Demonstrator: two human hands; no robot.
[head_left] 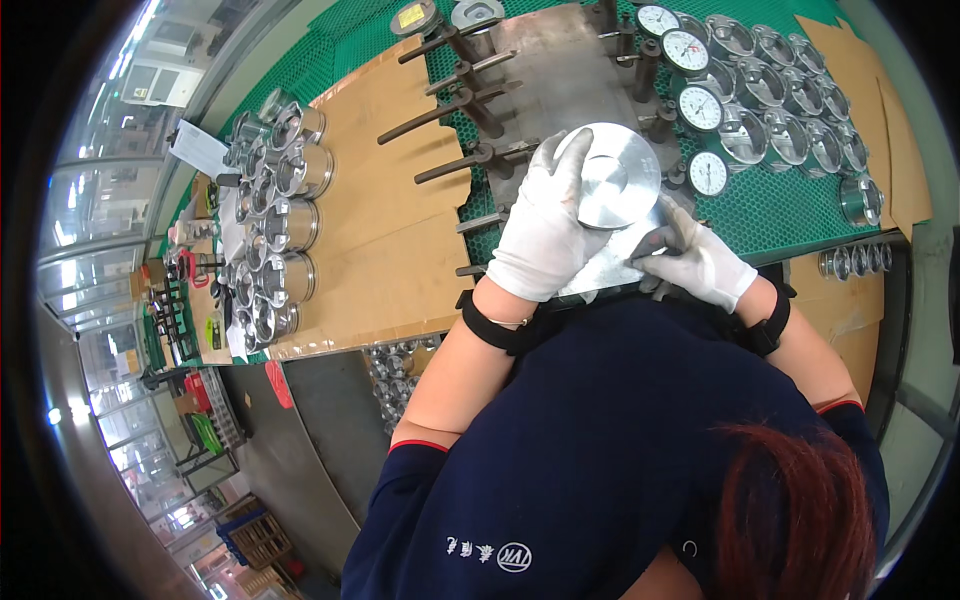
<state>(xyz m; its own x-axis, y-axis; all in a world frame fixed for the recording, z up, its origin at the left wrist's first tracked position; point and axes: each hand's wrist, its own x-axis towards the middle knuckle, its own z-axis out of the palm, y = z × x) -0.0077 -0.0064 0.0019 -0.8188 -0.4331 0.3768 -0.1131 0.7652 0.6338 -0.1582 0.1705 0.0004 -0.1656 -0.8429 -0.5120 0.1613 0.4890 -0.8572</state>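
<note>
My left hand (545,225), in a white glove, grips a round shiny metal part (620,178) by its left rim and holds it over a grey metal plate (560,70). My right hand (700,262), also gloved, rests just below the part on the plate's near edge, fingers curled around a small dark tool handle (655,240). Both wrists wear black bands. Round dial gauges (700,107) stand directly right of the part.
Several shiny metal cylinders (280,220) stand in rows on brown cardboard at the left. More of them (790,100) fill the green mat at the right. Dark lever handles (450,110) stick out left of the plate. Loose parts lie in a bin (395,375) below the bench.
</note>
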